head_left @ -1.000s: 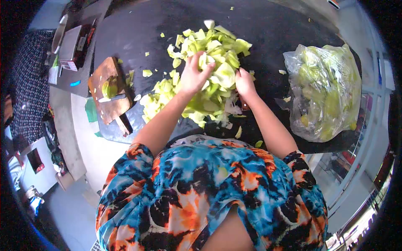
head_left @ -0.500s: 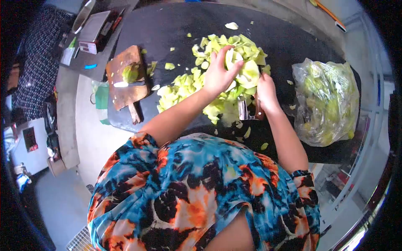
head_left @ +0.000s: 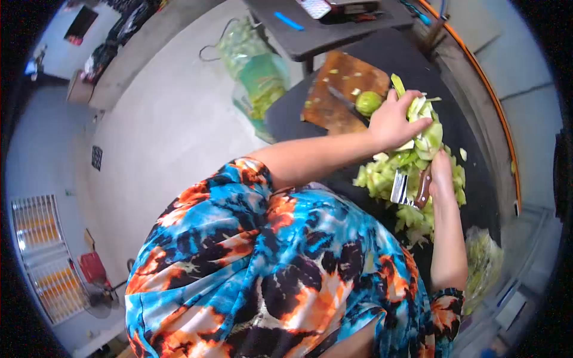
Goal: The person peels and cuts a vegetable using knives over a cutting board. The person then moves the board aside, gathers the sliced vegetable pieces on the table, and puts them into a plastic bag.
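Observation:
My left hand (head_left: 399,122) is closed over a bunch of pale green vegetable slices (head_left: 428,136), just right of the cutting board. My right hand (head_left: 440,176) grips the brown wooden handle of a knife (head_left: 423,187). Broad shiny metal shows to the left of that handle, and the slices hide much of the rest. Beneath both hands lies a pile of cut pale green pieces (head_left: 377,178). A round green vegetable (head_left: 368,103) rests on the wooden cutting board (head_left: 327,107), beside a second knife (head_left: 341,95).
The black table (head_left: 471,125) carries the pile and board. A clear plastic bag of green vegetables (head_left: 484,259) sits at lower right. Green bags (head_left: 261,77) stand on the floor to the left. Behind, a dark side table (head_left: 280,39) holds a blue strip (head_left: 289,21).
My view has turned left, bringing more floor into sight. Both hands, with the slices and knife, have moved toward the cutting board, away from the plastic bag.

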{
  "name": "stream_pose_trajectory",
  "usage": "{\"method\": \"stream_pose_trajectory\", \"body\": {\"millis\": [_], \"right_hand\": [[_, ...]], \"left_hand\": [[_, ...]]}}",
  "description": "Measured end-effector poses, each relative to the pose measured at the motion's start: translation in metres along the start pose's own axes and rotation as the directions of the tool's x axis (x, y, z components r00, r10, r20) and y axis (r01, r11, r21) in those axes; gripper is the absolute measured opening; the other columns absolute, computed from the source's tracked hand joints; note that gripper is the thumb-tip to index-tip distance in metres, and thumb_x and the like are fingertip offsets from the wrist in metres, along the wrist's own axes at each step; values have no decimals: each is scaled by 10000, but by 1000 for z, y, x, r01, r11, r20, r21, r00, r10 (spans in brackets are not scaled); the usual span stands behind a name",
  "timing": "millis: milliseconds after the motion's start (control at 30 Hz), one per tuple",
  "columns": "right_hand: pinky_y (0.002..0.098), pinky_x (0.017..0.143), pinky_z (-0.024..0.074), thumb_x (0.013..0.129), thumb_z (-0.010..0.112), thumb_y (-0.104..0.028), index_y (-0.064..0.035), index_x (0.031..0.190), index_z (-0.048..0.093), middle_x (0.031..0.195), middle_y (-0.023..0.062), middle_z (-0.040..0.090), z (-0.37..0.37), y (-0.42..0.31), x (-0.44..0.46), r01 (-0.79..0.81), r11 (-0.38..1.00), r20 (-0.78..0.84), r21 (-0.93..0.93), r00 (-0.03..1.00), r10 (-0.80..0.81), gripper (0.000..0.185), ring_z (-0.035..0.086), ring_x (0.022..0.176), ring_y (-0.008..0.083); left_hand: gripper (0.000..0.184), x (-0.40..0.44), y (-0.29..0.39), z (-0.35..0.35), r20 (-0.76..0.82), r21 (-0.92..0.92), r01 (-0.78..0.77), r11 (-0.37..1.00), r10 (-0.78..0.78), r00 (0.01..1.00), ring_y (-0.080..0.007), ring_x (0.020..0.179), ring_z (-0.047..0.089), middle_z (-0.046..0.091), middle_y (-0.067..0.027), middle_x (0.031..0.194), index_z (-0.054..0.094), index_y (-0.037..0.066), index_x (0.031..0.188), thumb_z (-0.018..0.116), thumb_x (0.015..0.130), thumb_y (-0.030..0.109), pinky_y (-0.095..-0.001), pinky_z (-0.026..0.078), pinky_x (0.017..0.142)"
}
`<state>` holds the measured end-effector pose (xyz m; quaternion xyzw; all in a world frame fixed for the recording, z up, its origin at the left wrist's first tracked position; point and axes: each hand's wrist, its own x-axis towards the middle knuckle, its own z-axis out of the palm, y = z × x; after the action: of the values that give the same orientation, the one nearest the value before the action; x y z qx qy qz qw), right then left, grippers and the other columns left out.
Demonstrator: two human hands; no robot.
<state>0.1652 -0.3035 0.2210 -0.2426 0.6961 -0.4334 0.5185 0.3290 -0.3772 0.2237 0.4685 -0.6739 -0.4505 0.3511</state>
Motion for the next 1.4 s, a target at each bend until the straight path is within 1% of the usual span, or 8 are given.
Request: {"method": "stream_pose_trajectory", "body": {"millis": [133, 367, 567, 700, 767, 900, 1200, 1400], "right_hand": [[241, 403, 352, 934, 481, -316, -94, 991, 558, 662, -5, 552, 62, -24, -12, -25, 999, 61, -36, 998, 28, 242, 471, 458, 92], [325, 618, 500, 927, 433, -144, -5, 1061, 585, 948, 101, 645, 166, -6, 50, -158, 971, 273, -177, 940, 203, 246, 631, 765, 189], [290, 501, 411, 922, 506, -224, 7, 958, 631, 743, 80, 631, 237, 44, 126, -178, 943, 435, -280, 852, 290, 265, 564, 584, 146], [430, 870, 421, 932, 505, -271, 52, 1182, 527, 1158, 191, 578, 295, 40, 153, -265, 796, 309, -544, 819, 484, 409, 551, 1040, 295], [395, 669, 464, 942, 500, -304, 7, 1036, 539, 907, 126, 576, 304, 70, 188, -189, 753, 290, -630, 843, 454, 327, 561, 777, 247], [428, 905, 400, 927, 532, -274, 58, 1233, 484, 1202, 194, 556, 305, 55, 163, -235, 706, 240, -668, 830, 503, 454, 530, 1071, 305], [345, 609, 505, 976, 454, -231, -61, 1009, 509, 827, 71, 583, 145, 18, 97, -314, 949, 560, -30, 781, 276, 182, 585, 716, 189], [266, 598, 492, 980, 442, -258, -73, 1125, 485, 788, 25, 584, -5, 37, 12, -176, 911, 165, 372, 979, 122, 240, 566, 676, 132]], "left_hand": [[627, -5, -7, -45, -97, 48, 105, 993, -100, 990, -408, 1009, 563, 485, -205, 1125, 493, 195, 1260, 647, 753, 529, -440, 461, 878], [681, 7, -108, -116, -265, 10, 251, 968, -240, 934, -353, 1067, 543, 505, -209, 1125, 485, 136, 1294, 654, 763, 527, -404, 439, 915], [700, 9, -227, -137, -283, -397, 348, 849, -474, 834, -303, 1027, 571, 549, -201, 1140, 442, 85, 1330, 643, 797, 493, -365, 457, 879], [565, 1, -320, -143, 56, -814, 421, 400, -668, 742, -227, 1024, 567, 565, -137, 1203, 486, 55, 1268, 485, 918, 499, -374, 455, 875], [609, -6, -351, -151, 112, -757, 529, 384, -721, 684, -246, 1069, 550, 553, -147, 1231, 478, 52, 1283, 492, 904, 529, -408, 444, 891], [588, -14, -328, -162, 16, -571, 712, 408, -862, 507, -207, 853, 559, 594, -108, 963, 565, 4, 1149, 510, 890, 529, -354, 472, 712], [374, -24, -361, -191, -43, -709, 507, 490, -748, 662, -186, 747, 525, 537, -37, 846, 568, 32, 1122, 402, 953, 321, -329, 435, 685], [472, -16, -401, -253, -34, -692, 530, 491, -755, 655, -164, 625, 393, 415, -16, 720, 543, 23, 1201, 426, 954, 407, -358, 391, 645]]}}
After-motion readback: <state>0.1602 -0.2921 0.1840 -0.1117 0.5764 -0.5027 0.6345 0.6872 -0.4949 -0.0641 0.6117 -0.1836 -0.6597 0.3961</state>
